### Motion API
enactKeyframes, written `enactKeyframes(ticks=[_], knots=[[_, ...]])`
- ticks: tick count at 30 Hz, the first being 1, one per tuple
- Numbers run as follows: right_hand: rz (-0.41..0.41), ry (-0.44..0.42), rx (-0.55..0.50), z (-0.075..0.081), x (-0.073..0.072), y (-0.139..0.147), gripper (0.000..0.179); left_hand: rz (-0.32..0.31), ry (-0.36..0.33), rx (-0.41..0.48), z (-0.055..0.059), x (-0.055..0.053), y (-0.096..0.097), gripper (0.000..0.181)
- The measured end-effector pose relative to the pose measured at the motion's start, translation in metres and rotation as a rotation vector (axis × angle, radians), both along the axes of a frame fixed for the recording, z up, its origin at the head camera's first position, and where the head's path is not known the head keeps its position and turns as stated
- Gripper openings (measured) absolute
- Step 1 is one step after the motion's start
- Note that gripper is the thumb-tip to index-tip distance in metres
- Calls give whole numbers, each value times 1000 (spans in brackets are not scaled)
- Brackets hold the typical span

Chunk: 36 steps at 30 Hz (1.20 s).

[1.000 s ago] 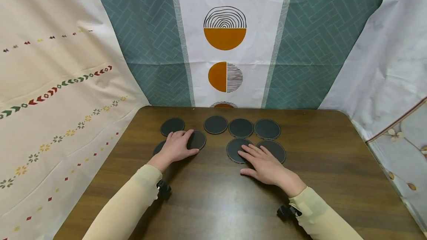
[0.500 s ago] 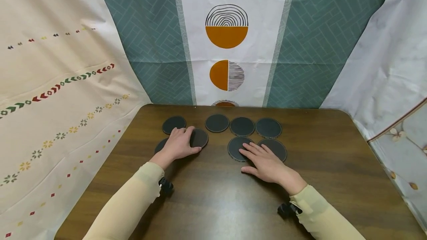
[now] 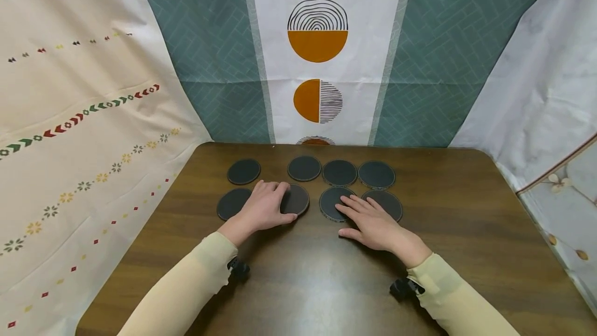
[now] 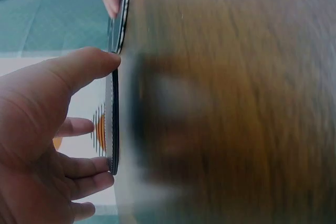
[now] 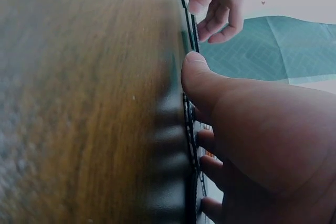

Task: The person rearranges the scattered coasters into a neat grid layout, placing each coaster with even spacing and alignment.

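Round black coasters with stitched rims lie on the wooden table in two rows. My left hand [image 3: 265,207] grips one coaster [image 3: 296,199] at its edge between thumb and fingers, in the front row. That coaster's thin edge [image 4: 115,119] shows upright in the left wrist view, between the thumb and fingertips. With spread fingers, my right hand [image 3: 375,226] rests on a front-row coaster [image 3: 330,202] and partly covers the coaster to its right [image 3: 391,205]. Behind the left wrist lies another front-row coaster [image 3: 231,204].
Along the back row lie a coaster [image 3: 244,171] at the far left and, after a gap, a second coaster [image 3: 304,168], a third coaster [image 3: 339,172] and one more coaster [image 3: 377,175]. The table [image 3: 308,284] ends at hanging patterned cloths [image 3: 219,66].
My left hand has slid its coaster to the right, closer to the coaster under my right hand. The front-left coaster has come more into sight. My right hand stays in place.
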State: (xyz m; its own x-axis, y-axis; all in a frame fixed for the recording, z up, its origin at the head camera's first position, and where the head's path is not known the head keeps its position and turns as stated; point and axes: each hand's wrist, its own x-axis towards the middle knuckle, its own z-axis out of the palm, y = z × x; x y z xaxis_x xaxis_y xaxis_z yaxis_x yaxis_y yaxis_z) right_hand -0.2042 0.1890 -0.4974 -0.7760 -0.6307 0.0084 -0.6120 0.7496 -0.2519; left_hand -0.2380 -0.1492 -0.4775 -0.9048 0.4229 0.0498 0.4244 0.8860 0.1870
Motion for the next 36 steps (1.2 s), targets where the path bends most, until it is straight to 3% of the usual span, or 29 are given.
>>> enactKeyframes(ticks=[13,26,36], knots=[[1,0,-52,-2,-2,3,74,-45,3,-3,-5,-4,19,74],[-11,-10,4,5,0,-2,73,-52,-22,-26,-8,-8,23,70],[-4,-33,-20,3,-3,-1,74,-48,-57,-41,-5,-8,26,70]])
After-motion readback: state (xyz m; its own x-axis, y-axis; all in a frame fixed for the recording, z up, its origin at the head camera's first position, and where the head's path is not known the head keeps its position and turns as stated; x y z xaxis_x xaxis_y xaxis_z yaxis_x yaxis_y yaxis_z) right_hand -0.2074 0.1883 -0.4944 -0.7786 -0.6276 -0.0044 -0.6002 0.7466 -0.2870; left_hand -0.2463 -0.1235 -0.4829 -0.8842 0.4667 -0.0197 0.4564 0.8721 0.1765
